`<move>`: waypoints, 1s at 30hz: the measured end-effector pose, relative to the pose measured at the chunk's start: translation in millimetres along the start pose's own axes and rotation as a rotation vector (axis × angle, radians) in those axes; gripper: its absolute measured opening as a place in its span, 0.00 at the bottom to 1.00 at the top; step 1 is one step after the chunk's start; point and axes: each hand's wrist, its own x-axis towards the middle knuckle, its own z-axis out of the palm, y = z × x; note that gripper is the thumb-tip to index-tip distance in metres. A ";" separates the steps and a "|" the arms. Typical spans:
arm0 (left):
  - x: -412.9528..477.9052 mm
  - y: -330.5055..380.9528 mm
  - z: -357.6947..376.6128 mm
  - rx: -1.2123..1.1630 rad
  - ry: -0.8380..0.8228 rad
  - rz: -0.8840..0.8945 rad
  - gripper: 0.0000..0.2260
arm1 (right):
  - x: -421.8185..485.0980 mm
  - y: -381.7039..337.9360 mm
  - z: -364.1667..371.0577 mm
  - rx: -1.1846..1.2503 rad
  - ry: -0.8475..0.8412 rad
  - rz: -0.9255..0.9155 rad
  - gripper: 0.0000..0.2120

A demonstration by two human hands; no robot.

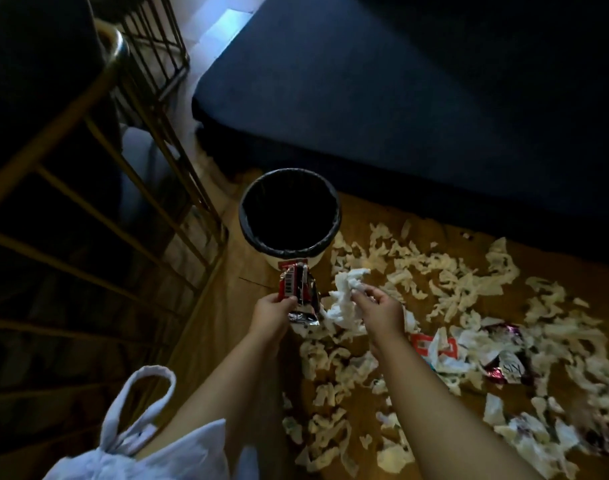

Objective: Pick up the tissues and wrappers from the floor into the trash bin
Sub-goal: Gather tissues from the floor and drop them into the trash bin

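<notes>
A dim room's wooden floor (365,216) is being covered on the right by torn tissues (452,282), too many to be counted, with at least three wrappers (503,362) lying among them. One black-lined trash bin (289,252) is being flanked by a gold metal frame (88,168) and a dark blue bed (400,98). A red and silver wrapper (297,289) is being gripped by the left hand (271,315) and a tissue wad (348,296) is being pinched by the right hand (379,310), both just short of the bin.
</notes>
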 end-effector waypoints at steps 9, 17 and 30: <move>150.3 48.2 -9.7 -0.064 0.089 0.024 0.12 | 128.7 -44.1 87.9 0.045 -0.023 -0.005 0.13; 285.2 70.4 -5.3 -0.011 0.113 -0.061 0.09 | 234.0 -54.3 168.1 -0.037 0.039 0.073 0.13; 338.6 70.8 -12.3 0.147 0.025 -0.072 0.20 | 267.8 -46.3 192.5 -0.047 -0.042 0.153 0.14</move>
